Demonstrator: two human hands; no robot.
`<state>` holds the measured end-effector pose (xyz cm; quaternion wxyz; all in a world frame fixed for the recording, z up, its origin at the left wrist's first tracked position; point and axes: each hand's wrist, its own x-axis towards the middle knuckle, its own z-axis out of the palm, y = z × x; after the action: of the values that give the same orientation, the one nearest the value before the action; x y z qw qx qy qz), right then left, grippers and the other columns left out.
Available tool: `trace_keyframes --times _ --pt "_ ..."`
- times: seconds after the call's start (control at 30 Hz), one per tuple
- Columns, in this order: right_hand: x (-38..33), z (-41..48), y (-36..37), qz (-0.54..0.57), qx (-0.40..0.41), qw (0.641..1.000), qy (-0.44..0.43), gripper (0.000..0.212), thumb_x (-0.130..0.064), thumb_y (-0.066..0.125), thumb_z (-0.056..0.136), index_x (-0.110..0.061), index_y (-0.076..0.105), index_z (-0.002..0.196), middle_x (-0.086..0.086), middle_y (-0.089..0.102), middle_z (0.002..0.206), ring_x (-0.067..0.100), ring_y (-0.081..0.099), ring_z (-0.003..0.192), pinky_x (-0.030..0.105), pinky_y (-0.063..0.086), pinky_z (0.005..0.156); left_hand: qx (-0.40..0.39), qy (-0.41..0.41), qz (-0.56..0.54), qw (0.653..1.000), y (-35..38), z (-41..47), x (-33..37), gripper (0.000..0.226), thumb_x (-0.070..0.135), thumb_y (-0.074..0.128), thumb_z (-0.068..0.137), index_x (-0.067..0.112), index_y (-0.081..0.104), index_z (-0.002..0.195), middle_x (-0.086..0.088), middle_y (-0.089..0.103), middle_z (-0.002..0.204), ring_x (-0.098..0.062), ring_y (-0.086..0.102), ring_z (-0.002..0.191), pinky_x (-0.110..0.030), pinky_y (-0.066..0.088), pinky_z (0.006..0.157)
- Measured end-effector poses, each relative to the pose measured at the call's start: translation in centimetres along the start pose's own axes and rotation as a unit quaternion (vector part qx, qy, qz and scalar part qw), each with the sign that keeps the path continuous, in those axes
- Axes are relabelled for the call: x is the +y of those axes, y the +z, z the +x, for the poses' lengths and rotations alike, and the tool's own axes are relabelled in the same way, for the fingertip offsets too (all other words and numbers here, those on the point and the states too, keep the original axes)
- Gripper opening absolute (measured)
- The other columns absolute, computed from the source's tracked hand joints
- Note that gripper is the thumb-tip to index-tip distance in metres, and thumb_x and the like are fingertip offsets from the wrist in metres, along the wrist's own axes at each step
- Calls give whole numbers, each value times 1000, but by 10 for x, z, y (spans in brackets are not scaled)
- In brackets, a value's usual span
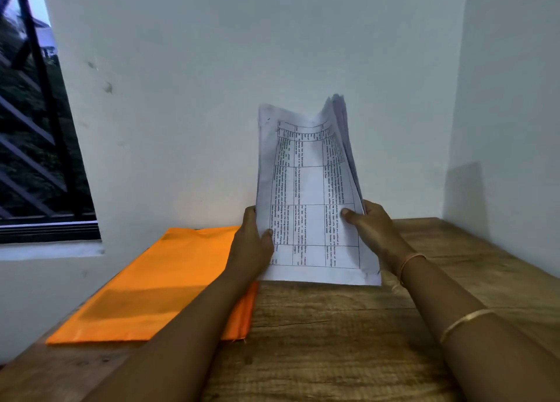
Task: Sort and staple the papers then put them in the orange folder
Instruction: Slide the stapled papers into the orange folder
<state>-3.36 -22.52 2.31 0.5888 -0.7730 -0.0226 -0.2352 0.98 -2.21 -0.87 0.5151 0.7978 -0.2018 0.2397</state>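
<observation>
— Where do we stand?
— We hold the papers (309,195) upright at the table (333,341), left hand (253,241) and right hand (372,229) each gripping a side edge; the orange folder (157,283) lies closed to the left
— So we tap the bottom edge square, loosely, before stapling

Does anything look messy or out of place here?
Only the papers: held upright between the left hand and right hand, their top edges curl and fan apart, sheets uneven. The orange folder lies flat and closed on the table.

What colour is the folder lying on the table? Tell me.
The folder is plain orange; head view.
</observation>
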Motion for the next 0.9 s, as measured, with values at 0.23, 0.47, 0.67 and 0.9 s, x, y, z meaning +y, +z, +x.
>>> trace_keyframes --times 0.23,0.47,0.67,0.9 --pt "2 11 -19 7 3 992 123 16 -4 52 93 -2 59 107 12 64 102 30 60 96 40 47 95 -12 -97 95 991 -11 11 -22 50 11 67 81 11 46 126 -8 53 128 -21 58 100 -33 47 84" --pt "23 14 -32 2 -93 944 316 8 2 46 95 -1 50 89 16 58 90 34 57 92 41 47 86 -131 -214 300 920 -19 5 -33 76 49 72 61 27 42 128 -6 50 128 -29 46 118 -42 42 98" --pt "31 17 -30 -6 -104 945 310 16 0 49 94 4 53 109 15 58 95 26 54 82 33 47 75 -83 -212 223 948 -24 9 -32 46 24 60 86 14 45 128 8 49 78 -10 49 72 -27 39 63" --pt "38 18 -42 90 -131 944 288 30 5 47 91 14 52 119 26 63 111 34 60 94 36 49 92 -22 -249 164 954 -42 20 -22 34 4 49 87 10 51 120 -12 58 91 -21 52 70 -27 41 57"
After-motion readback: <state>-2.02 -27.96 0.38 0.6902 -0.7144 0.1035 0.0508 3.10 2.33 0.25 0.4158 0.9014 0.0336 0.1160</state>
